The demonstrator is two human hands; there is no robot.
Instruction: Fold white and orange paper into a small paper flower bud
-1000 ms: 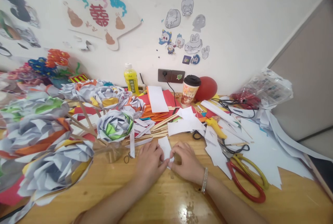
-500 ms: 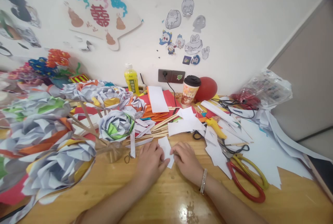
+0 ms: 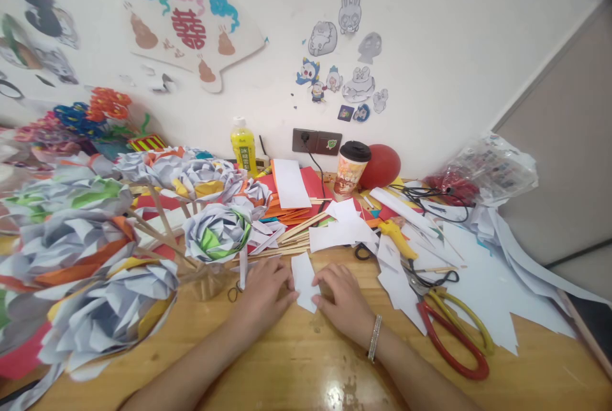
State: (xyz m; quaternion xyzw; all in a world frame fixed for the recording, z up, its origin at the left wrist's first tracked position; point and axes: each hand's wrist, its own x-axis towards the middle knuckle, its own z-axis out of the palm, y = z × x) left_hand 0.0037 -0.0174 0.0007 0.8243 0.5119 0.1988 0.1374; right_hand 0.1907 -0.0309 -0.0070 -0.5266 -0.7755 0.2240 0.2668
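Note:
A small piece of white paper (image 3: 303, 280) lies close above the wooden table between my two hands. My left hand (image 3: 270, 287) has its fingers bent, with thumb and forefinger at the paper's left edge. From the other side, my right hand (image 3: 342, 293), with a bracelet at its wrist, holds the right edge between thumb and forefinger. Just beyond the hands are thin wooden sticks (image 3: 296, 242) and white paper scraps (image 3: 342, 232). Beside my left hand sits a small dark loop (image 3: 233, 293), partly hidden.
White paper flowers (image 3: 109, 309) crowd the left side. Large scissors (image 3: 459, 334) with red and yellow handles lie right, near a yellow-handled tool (image 3: 398, 239). A lidded cup (image 3: 351, 172), a red balloon (image 3: 382, 165) and a yellow bottle (image 3: 243, 150) stand along the wall.
My left hand has shifted slightly left and down, uncovering more of the paper. My right thumb has come out to the paper's lower right edge. The camera view has moved a little.

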